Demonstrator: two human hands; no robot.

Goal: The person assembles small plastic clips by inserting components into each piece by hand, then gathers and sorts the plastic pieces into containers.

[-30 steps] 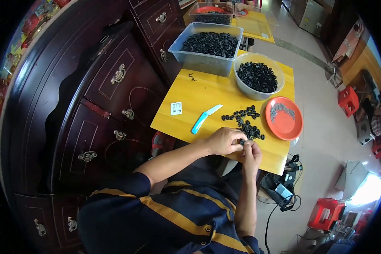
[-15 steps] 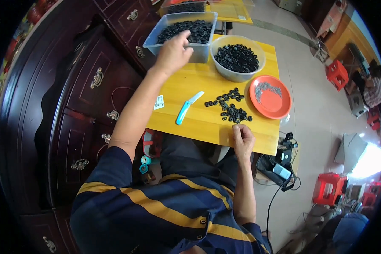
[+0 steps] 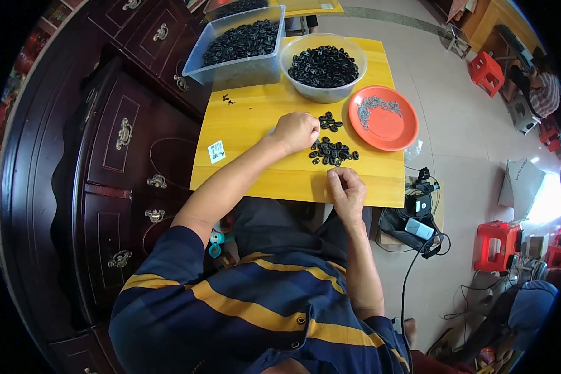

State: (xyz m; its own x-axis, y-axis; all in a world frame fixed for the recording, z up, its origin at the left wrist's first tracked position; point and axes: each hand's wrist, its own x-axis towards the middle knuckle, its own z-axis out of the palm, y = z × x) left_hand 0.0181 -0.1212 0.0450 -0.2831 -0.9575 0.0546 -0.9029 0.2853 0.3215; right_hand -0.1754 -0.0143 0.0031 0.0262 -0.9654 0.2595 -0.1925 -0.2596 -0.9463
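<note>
My left hand (image 3: 297, 132) is closed, knuckles up, just left of the small black oval pieces (image 3: 333, 151) loosely piled on the yellow table; whatever its fingers hold is hidden. At the near side of that pile my right hand (image 3: 348, 190) is curled, thumb against the fingers, by the table's front edge; I cannot make out anything in it. My left hand and forearm cover nearly all of the folding knife. Beyond the pile stands a round translucent bowl (image 3: 287, 68) full of black pieces. An orange plate (image 3: 386, 138) with small grey metal pieces (image 3: 378, 106) lies to the right.
A clear rectangular bin (image 3: 243, 73) of black pieces stands at the back left. A white label (image 3: 216, 151) and black scraps (image 3: 229, 100) lie on the table (image 3: 262, 177). Dark drawers (image 3: 131, 131) flank the left; right are a cable-filled bag (image 3: 411, 227) and red stools (image 3: 498, 246).
My left hand has come from above the clear bin down and right to the pile, its fingers now curled. The knife is now mostly covered. My right hand stays by the pile.
</note>
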